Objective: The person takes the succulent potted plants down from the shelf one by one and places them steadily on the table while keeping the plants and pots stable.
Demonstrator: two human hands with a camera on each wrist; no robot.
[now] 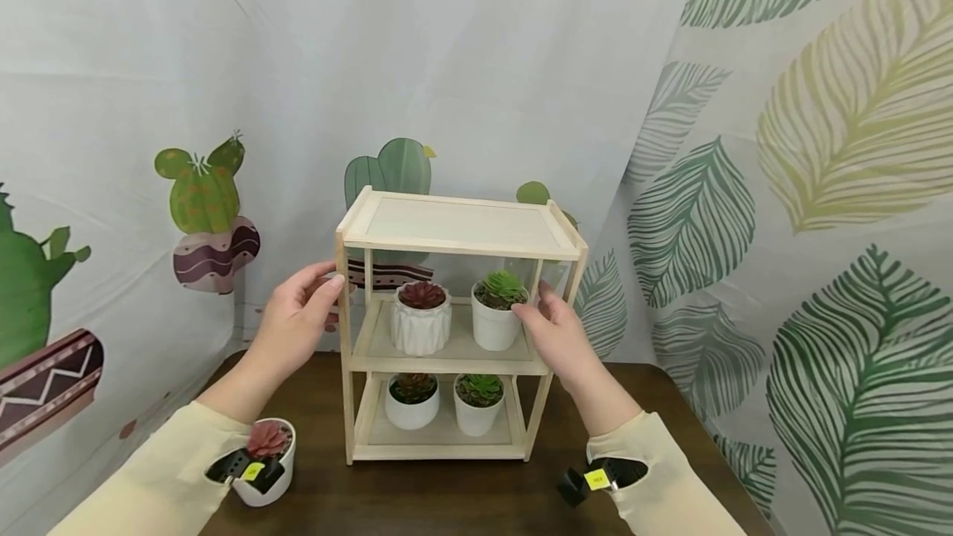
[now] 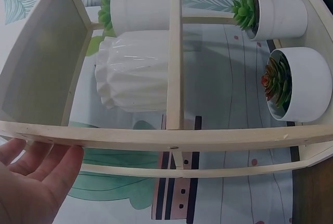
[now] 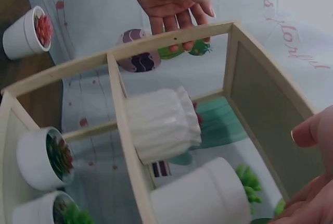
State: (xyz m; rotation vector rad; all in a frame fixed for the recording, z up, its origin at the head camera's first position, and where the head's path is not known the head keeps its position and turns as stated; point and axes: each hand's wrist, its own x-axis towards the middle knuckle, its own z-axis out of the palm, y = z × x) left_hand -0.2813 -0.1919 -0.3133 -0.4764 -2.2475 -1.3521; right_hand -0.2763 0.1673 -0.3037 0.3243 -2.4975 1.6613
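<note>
A light wooden shelf (image 1: 462, 366) with three levels stands on the table. My left hand (image 1: 294, 317) is at its left front post, fingertips right at the wood in the left wrist view and fingers loosely extended. My right hand (image 1: 562, 337) is at the right side, thumb and fingers spread apart, near a white pot with a green succulent (image 1: 495, 325) on the middle level. Left of that stands a ribbed white pot (image 1: 421, 329) with a dark red succulent. The bottom level bears a low pot with a reddish-green succulent (image 1: 412, 401) and another green succulent pot (image 1: 479, 404).
A white pot with a pink-red succulent (image 1: 271, 482) stands on the dark brown table (image 1: 417, 499), left of the shelf and partly behind my left wrist strap. Close behind hangs a cloth (image 1: 462, 64) printed with cacti, with a leaf-print cloth (image 1: 819, 189) on the right.
</note>
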